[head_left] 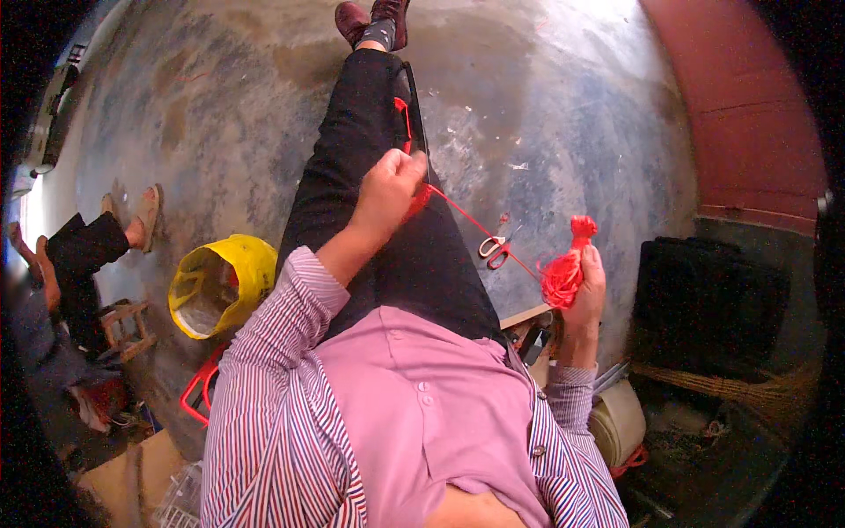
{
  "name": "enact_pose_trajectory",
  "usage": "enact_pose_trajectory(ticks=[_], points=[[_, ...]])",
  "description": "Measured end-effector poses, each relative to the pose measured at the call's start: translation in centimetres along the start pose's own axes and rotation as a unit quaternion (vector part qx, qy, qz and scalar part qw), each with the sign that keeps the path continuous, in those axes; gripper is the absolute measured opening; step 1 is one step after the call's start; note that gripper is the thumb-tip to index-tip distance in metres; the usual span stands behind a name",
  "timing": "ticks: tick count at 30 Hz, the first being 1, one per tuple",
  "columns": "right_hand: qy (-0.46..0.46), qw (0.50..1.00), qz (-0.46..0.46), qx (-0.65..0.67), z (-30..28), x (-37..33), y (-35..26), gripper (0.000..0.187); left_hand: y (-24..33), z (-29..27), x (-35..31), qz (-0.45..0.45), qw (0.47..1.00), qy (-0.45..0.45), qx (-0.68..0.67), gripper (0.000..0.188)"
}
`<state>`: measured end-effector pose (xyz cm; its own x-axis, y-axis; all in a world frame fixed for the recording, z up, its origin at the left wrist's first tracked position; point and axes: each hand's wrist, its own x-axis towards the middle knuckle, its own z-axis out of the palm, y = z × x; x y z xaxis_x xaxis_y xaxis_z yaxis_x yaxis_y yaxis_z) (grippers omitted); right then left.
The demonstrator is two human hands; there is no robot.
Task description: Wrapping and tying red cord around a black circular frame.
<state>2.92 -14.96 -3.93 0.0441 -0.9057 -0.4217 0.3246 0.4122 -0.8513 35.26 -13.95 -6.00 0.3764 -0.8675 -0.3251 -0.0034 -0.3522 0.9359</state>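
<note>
One red cord (471,220) runs taut from the left hand (387,189), pinched shut on its end over the lap, down-right to the right hand (588,282), closed around one red bundle (563,275). One pair of scissors (495,249) lies just beneath the cord's middle, nearer the right hand.

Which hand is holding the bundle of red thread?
The right hand grips the red bundle; the left hand only pinches the taut strand over the thigh.

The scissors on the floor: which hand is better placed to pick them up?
Probably the right hand: it is nearer the scissors, though it holds a red yarn bundle. The left hand pinches the strand further away.
</note>
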Motion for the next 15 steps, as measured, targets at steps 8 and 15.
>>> enact_pose_trajectory(ticks=[8, 15], points=[[-0.174, 0.964, 0.182, 0.083, 12.9, -4.1, 1.8, 0.066, 4.1, 2.3, -8.4, 0.185, 0.96, -0.21, -0.004, 0.038], [-0.324, 0.94, 0.103, -0.018, 10.4, 6.4, 3.4, 0.034, 6.3, -4.1, -2.0, 0.382, 0.915, -0.026, 0.131, 0.04]])
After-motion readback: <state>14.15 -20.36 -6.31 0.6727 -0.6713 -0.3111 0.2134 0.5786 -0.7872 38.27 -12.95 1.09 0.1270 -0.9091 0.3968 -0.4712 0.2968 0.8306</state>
